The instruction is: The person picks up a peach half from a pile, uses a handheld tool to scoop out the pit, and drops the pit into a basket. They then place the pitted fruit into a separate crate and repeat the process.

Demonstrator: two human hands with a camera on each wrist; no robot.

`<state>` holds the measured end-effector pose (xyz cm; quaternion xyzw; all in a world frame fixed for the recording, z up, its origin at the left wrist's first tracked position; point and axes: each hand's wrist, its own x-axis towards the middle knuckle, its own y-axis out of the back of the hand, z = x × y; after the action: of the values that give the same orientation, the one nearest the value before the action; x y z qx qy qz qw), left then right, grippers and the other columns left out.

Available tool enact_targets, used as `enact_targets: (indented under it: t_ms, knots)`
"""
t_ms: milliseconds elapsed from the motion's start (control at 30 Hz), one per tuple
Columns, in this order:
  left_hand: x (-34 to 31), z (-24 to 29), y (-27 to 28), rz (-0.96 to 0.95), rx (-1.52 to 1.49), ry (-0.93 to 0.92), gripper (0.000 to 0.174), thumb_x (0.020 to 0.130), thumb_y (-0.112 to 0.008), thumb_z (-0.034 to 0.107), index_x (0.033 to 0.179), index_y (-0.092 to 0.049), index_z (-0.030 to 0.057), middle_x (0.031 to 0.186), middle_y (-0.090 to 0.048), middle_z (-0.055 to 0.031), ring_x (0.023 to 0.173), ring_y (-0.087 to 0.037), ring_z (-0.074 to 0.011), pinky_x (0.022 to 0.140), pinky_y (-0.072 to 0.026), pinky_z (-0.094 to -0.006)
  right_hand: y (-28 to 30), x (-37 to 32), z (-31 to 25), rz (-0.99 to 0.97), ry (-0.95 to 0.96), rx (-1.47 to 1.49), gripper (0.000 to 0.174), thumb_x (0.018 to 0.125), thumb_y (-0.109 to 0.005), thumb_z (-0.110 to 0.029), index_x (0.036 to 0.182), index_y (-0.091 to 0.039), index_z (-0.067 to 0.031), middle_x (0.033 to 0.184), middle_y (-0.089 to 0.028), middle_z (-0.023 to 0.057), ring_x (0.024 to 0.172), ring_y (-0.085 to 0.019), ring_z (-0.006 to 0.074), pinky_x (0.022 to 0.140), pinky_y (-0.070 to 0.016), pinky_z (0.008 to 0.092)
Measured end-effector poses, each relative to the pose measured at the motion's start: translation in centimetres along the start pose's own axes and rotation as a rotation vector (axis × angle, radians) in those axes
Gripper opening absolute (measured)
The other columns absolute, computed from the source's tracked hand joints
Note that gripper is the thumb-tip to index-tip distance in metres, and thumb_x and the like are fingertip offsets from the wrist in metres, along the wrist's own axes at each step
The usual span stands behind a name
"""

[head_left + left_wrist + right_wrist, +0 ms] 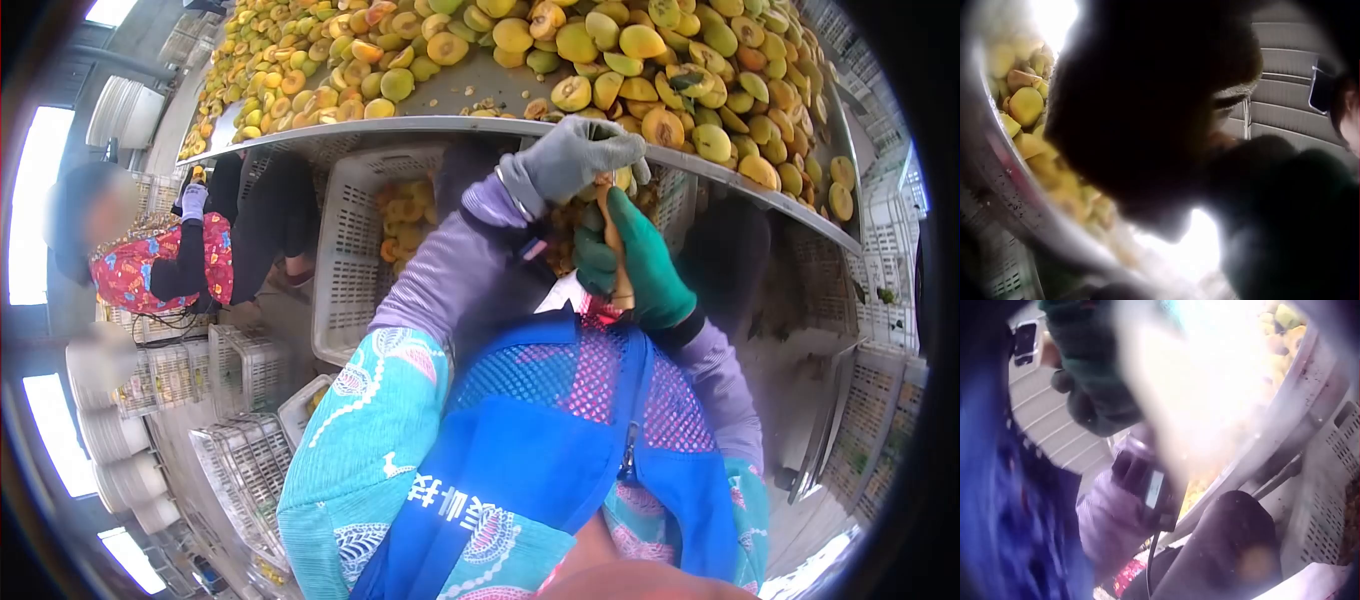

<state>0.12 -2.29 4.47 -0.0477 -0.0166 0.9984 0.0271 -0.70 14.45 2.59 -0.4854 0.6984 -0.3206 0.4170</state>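
Observation:
In the head view my left hand (575,165), in a grey glove, holds a small yellow fruit piece (623,179) at its fingertips, mostly hidden by the fingers. My right hand (650,265), in a green glove, grips the long wooden handle (617,255) of a slim tool. The tool's upper end meets the fruit under the left fingers; its tip is hidden. Both hands are close together in front of the table edge. In the right wrist view the green glove (1100,375) is dark and glare covers much of the work.
A metal table (470,90) bears many halved yellow-green, peach-like fruits (640,42). Below its raised edge stands a white plastic crate (345,250) with fruit pieces (405,215). At the left sits another person (170,250). More crates (245,470) and stacked white buckets (125,110) stand around.

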Motion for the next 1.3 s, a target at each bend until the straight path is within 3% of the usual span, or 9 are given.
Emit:
enact_targets:
  t_ms: [100,433,567,600,667,700,1067,1233,1300]
  knots:
    - [-0.1,-1.8,-2.6,0.392,-0.417,-0.105,0.035,0.097,-0.051,0.03,0.09,-0.064,-0.002,0.078,-0.063,-0.0089,0.064,-0.061,-0.0139,0.06,-0.0506,-0.0269,-0.9,1.1,-0.1,0.038,0.001,0.002,0.031,0.099,-0.038,-0.047,0.094,-0.048,-0.0182,0.055,-0.035,-0.0033,0.041,-0.032,0.0098,0.039,-0.0283,0.0239]
    - [0.7,-3.2,0.4,0.08,-0.347,-0.06,0.027,0.097,-0.048,0.02,0.092,-0.065,-0.0006,0.077,-0.066,-0.0119,0.066,-0.063,-0.0163,0.056,-0.0509,-0.0279,-2.2,2.4,1.4,0.232,0.136,-0.092,0.034,0.099,-0.041,-0.046,0.089,-0.048,-0.0142,0.058,-0.036,-0.0045,0.045,-0.034,0.0098,0.043,-0.0287,0.0259]
    - [0.7,-3.4,0.6,0.09,-0.411,-0.114,0.024,0.095,-0.053,0.017,0.087,-0.067,-0.0012,0.08,-0.067,-0.0097,0.073,-0.063,-0.0158,0.069,-0.0514,-0.0295,-0.1,2.7,0.6,-0.208,0.044,0.277,0.034,0.098,-0.044,-0.046,0.09,-0.048,-0.0131,0.061,-0.039,-0.0042,0.048,-0.039,0.0095,0.045,-0.0323,0.0244]
    - [2.0,-5.4,1.0,0.198,0.033,-0.538,0.025,0.095,-0.053,0.019,0.087,-0.067,-0.0013,0.08,-0.067,-0.0097,0.072,-0.063,-0.0159,0.069,-0.0512,-0.029,-0.3,2.6,0.5,-0.158,0.033,0.159,0.035,0.098,-0.042,-0.047,0.091,-0.049,-0.0133,0.06,-0.036,-0.0054,0.047,-0.037,0.0085,0.044,-0.0315,0.0244]
    - [1.0,-5.3,1.3,0.196,0.01,-0.598,0.027,0.095,-0.053,0.021,0.088,-0.067,-0.0016,0.079,-0.067,-0.0098,0.071,-0.063,-0.0159,0.069,-0.051,-0.028,-2.0,2.3,0.9,0.02,0.049,0.003,0.034,0.098,-0.043,-0.046,0.092,-0.049,-0.0128,0.06,-0.036,-0.0053,0.047,-0.037,0.0079,0.045,-0.0324,0.0238]
    - [-0.6,-3.3,0.1,0.095,-0.499,-0.263,0.028,0.095,-0.053,0.022,0.089,-0.067,-0.0018,0.079,-0.067,-0.0097,0.071,-0.063,-0.016,0.07,-0.0509,-0.0275,-2.6,2.2,0.9,0.083,0.062,-0.059,0.034,0.098,-0.043,-0.046,0.093,-0.049,-0.0124,0.06,-0.036,-0.0052,0.047,-0.037,0.0077,0.045,-0.0329,0.0238]
    - [-2.5,-3.9,2.6,0.089,-0.544,-0.37,0.048,0.101,-0.036,0.033,0.091,-0.063,-0.0052,0.085,-0.065,-0.0184,0.073,-0.064,-0.0231,0.07,-0.0535,-0.0312,-3.7,4.4,1.0,-0.234,-0.154,0.112,0.033,0.102,-0.035,-0.043,0.087,-0.044,-0.0146,0.055,-0.034,-0.006,0.041,-0.034,0.0083,0.041,-0.0282,0.0238]
    - [-5.0,-3.4,4.4,0.646,-1.048,-0.32,0.039,0.098,-0.043,0.035,0.102,-0.059,0.0006,0.083,-0.065,-0.0151,0.07,-0.066,-0.0246,0.057,-0.0538,-0.0326,-4.3,5.4,1.8,0.025,-0.056,-0.325,0.036,0.098,-0.042,-0.048,0.094,-0.048,-0.0121,0.059,-0.041,-0.0017,0.044,-0.035,0.0093,0.041,-0.0294,0.0237]
    - [-8.5,-5.1,7.5,0.941,-0.645,-0.323,0.038,0.093,-0.049,0.039,0.103,-0.06,0.0033,0.084,-0.065,-0.0154,0.069,-0.067,-0.0249,0.044,-0.0489,-0.0292,-3.5,5.8,1.4,0.102,-0.04,-0.394,0.037,0.097,-0.043,-0.049,0.095,-0.048,-0.0123,0.06,-0.042,-0.0007,0.045,-0.036,0.0095,0.041,-0.0301,0.0232]
